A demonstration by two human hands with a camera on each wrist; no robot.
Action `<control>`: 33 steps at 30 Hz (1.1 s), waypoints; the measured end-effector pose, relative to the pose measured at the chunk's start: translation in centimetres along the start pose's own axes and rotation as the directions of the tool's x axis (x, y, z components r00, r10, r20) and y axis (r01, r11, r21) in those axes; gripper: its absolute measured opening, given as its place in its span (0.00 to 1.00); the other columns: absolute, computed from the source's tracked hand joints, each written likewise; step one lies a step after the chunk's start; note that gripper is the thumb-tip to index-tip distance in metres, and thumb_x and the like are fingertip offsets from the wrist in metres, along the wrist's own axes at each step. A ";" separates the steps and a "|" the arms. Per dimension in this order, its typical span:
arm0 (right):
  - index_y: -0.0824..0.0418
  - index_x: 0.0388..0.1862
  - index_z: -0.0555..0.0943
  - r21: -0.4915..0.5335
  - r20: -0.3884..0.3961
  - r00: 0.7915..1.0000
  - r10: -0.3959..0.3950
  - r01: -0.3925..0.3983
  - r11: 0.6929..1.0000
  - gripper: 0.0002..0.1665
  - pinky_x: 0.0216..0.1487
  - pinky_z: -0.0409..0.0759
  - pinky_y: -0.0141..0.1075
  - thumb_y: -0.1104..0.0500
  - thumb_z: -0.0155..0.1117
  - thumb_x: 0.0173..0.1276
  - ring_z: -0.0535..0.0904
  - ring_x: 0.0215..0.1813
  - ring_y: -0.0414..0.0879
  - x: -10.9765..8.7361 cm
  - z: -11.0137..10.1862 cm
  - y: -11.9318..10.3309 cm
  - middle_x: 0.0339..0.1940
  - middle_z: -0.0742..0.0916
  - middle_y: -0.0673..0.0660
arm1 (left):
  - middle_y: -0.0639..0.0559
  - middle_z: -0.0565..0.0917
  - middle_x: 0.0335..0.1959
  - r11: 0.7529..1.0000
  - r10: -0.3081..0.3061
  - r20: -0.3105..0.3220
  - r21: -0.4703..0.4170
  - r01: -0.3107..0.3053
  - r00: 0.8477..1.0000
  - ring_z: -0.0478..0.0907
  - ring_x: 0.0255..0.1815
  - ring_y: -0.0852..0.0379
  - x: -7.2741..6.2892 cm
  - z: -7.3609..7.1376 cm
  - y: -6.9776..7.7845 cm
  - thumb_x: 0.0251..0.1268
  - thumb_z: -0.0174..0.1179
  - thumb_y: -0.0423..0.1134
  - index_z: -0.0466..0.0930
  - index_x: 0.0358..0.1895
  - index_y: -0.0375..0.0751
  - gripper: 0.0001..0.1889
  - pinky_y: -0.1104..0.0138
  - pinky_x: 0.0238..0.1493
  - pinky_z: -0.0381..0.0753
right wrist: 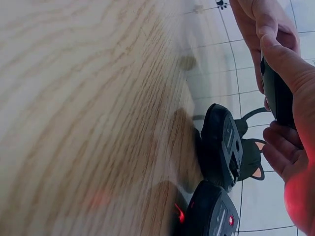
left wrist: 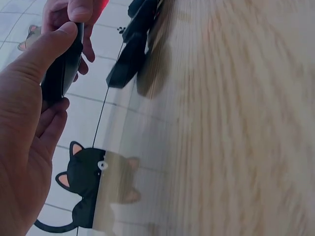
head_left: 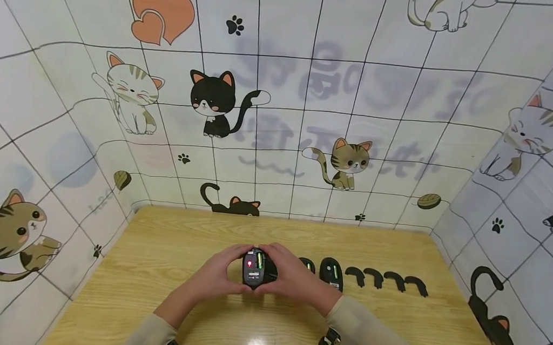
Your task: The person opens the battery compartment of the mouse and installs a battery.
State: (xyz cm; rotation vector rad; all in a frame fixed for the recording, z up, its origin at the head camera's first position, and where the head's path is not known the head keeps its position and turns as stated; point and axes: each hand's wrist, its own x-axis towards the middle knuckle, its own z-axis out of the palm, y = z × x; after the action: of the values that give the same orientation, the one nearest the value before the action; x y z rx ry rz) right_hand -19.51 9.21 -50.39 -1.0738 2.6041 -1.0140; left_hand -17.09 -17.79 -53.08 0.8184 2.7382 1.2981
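Observation:
Both hands hold a black computer mouse (head_left: 252, 271) with its underside turned up; a red light and a battery in its open compartment show there. My left hand (head_left: 217, 273) grips its left side, thumb on the near end and fingers at the far end. On the other side my right hand (head_left: 290, 275) grips it the same way, thumb tips close together. In the left wrist view the mouse (left wrist: 64, 71) is seen edge-on, raised above the table. Beside my right hand two more mice lie underside up, one (head_left: 307, 264) partly hidden by that hand, the other (head_left: 331, 271) near the wrist.
Several dark curved pieces (head_left: 375, 278) lie in a row to the right of the mice on the wooden table (head_left: 179, 235). A cat-patterned cloth (head_left: 282, 97) stands behind the table and along both sides. Red light glows from one mouse (right wrist: 216, 211) in the right wrist view.

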 end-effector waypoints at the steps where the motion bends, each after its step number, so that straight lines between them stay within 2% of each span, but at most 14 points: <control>1: 0.54 0.86 0.68 0.000 0.003 1.000 -0.002 0.002 1.000 0.63 0.72 0.81 0.50 0.33 0.86 0.60 0.78 0.70 0.44 0.3 0.1 0.0 0.72 0.79 0.47 | 0.54 0.74 0.81 1.000 -0.008 -0.003 -0.009 0.008 1.000 0.75 0.79 0.47 -0.1 -0.2 -0.2 0.56 0.89 0.48 0.69 0.85 0.45 0.54 0.45 0.77 0.75; 6: 0.52 0.86 0.69 -0.009 0.001 1.000 -0.010 0.010 1.000 0.62 0.75 0.79 0.50 0.34 0.88 0.59 0.75 0.74 0.44 1.6 1.1 0.2 0.73 0.79 0.46 | 0.54 0.75 0.80 0.995 -0.054 -0.004 -0.084 0.054 0.999 0.75 0.78 0.44 -0.5 -0.9 -1.3 0.54 0.90 0.47 0.71 0.84 0.49 0.53 0.43 0.77 0.74; 10: 0.53 0.83 0.71 -0.017 -0.009 1.000 -0.021 0.021 1.000 0.61 0.74 0.79 0.48 0.35 0.90 0.57 0.75 0.72 0.44 2.6 2.0 0.2 0.71 0.80 0.47 | 0.52 0.75 0.81 0.989 -0.076 0.016 -0.128 0.078 0.997 0.73 0.79 0.40 -0.8 -1.5 -2.2 0.54 0.89 0.47 0.71 0.84 0.51 0.53 0.41 0.77 0.74; 15: 0.57 0.82 0.71 -0.061 -0.011 1.000 -0.016 0.015 0.998 0.62 0.75 0.78 0.45 0.35 0.90 0.57 0.75 0.71 0.44 3.6 3.0 0.1 0.69 0.81 0.50 | 0.47 0.75 0.81 0.986 -0.086 0.053 -0.137 0.092 0.995 0.72 0.80 0.35 -0.9 -2.2 -3.2 0.56 0.88 0.45 0.70 0.85 0.47 0.52 0.39 0.77 0.74; 19: 0.57 0.83 0.71 -0.088 -0.014 1.000 0.002 -0.003 0.996 0.63 0.75 0.77 0.45 0.34 0.90 0.56 0.74 0.71 0.45 4.2 3.6 0.3 0.69 0.81 0.49 | 0.48 0.74 0.81 0.983 -0.106 0.071 -0.141 0.116 0.992 0.71 0.81 0.35 -0.7 -2.5 -3.7 0.56 0.88 0.45 0.69 0.85 0.47 0.52 0.39 0.79 0.71; 24: 0.57 0.83 0.71 -0.133 -0.024 1.000 0.011 -0.014 0.991 0.63 0.76 0.77 0.46 0.32 0.89 0.56 0.75 0.71 0.46 4.8 4.0 0.5 0.69 0.82 0.49 | 0.49 0.74 0.82 0.980 -0.135 0.080 -0.137 0.145 0.988 0.70 0.81 0.35 -0.5 -2.5 -4.3 0.58 0.87 0.46 0.69 0.85 0.50 0.52 0.39 0.79 0.70; 33: 0.55 0.82 0.72 -0.176 0.004 0.999 0.051 -0.050 0.983 0.62 0.75 0.76 0.47 0.31 0.88 0.57 0.75 0.71 0.46 5.5 4.5 0.7 0.69 0.82 0.49 | 0.47 0.74 0.82 0.976 -0.152 0.096 -0.140 0.165 0.984 0.71 0.79 0.31 -0.4 -2.4 -5.6 0.58 0.87 0.47 0.69 0.85 0.48 0.52 0.39 0.77 0.73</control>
State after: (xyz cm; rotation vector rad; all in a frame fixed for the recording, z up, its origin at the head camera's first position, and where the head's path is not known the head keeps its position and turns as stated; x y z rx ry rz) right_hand -22.28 3.45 -53.67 -1.0394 2.7409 -0.7790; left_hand -19.78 -22.61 -55.61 0.6144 2.5462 1.3798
